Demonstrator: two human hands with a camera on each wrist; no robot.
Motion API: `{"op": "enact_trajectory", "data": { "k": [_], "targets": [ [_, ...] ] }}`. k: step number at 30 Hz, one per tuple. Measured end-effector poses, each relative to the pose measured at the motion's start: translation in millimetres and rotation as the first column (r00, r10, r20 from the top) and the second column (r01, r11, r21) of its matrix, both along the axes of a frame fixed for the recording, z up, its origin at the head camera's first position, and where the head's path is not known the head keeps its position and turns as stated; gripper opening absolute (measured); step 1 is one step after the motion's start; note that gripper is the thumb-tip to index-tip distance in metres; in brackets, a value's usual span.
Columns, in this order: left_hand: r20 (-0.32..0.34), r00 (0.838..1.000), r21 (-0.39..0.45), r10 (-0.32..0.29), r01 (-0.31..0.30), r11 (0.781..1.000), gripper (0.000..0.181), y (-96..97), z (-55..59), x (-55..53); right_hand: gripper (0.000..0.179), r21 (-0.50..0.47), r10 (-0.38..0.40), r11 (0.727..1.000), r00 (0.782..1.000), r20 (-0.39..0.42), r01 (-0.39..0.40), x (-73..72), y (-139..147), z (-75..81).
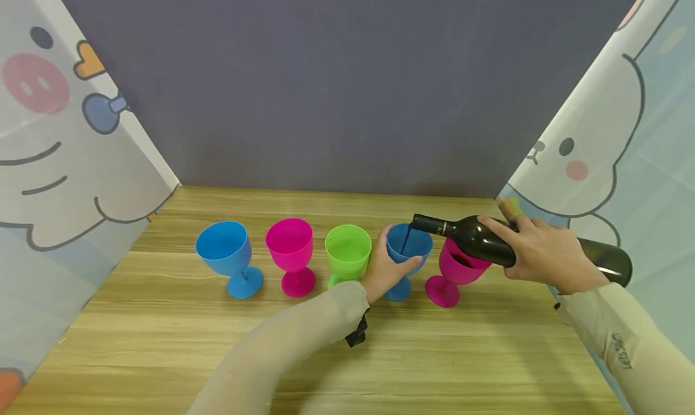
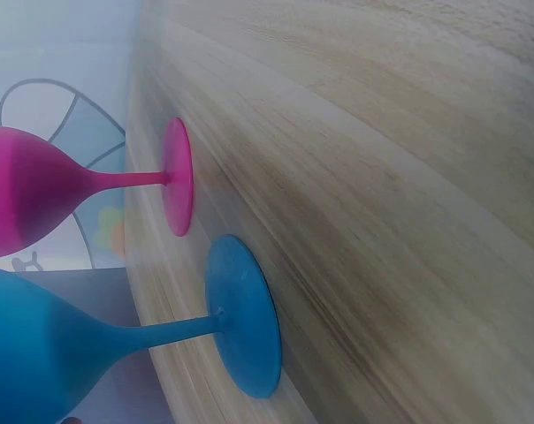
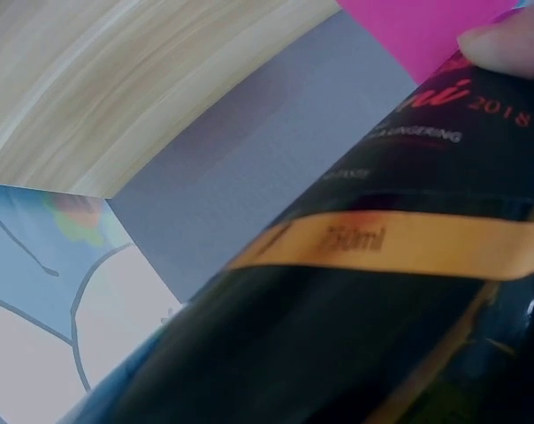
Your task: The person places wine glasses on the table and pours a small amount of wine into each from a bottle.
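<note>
My right hand (image 1: 540, 252) grips a dark wine bottle (image 1: 483, 239) round its body and holds it tipped, neck to the left. A thin dark stream of wine runs from the mouth into a blue goblet (image 1: 422, 244). With thumb and fingers round the bowl, my left hand (image 1: 387, 273) holds that goblet; its foot stands on the table in the left wrist view. Under the bottle's shoulder is a pink goblet (image 1: 461, 272) with dark liquid inside. The right wrist view shows the bottle's label (image 3: 426, 132) and a gold band.
Left of my left hand, a green goblet (image 1: 347, 249), a pink goblet (image 1: 290, 246) and another blue goblet (image 1: 224, 246) stand in a row on the wooden table (image 1: 136, 342). A grey panel (image 1: 336, 89) rises behind, with cartoon-printed sheets (image 1: 586, 131) at both sides.
</note>
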State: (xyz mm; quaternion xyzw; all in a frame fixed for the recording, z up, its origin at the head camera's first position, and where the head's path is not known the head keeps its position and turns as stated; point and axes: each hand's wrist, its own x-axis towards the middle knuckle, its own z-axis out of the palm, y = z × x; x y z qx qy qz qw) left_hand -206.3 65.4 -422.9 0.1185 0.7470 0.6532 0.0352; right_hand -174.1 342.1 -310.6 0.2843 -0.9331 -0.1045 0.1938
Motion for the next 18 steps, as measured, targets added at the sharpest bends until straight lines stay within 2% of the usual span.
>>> {"op": "enact_trajectory", "data": {
  "k": [5,10,18],
  "targets": [
    [0.0,1.0,-0.001,-0.001,0.001,1.0,0.085,0.2,-0.8,0.5,0.104,0.007,-0.011,1.0,1.0,0.021,0.011,0.9,0.2,1.1],
    [0.005,1.0,0.004,0.002,-0.002,1.0,0.085,0.7,-1.8,0.7,0.105,0.009,0.01,1.0,1.0,0.003,-0.01,1.0,-0.1,0.9],
    [-0.014,1.0,-0.025,0.016,-0.016,1.0,0.086,-0.7,-0.4,1.4,0.108,0.031,0.007,0.999,1.0,0.017,-0.008,-0.1,-2.5,3.1]
  ]
}}
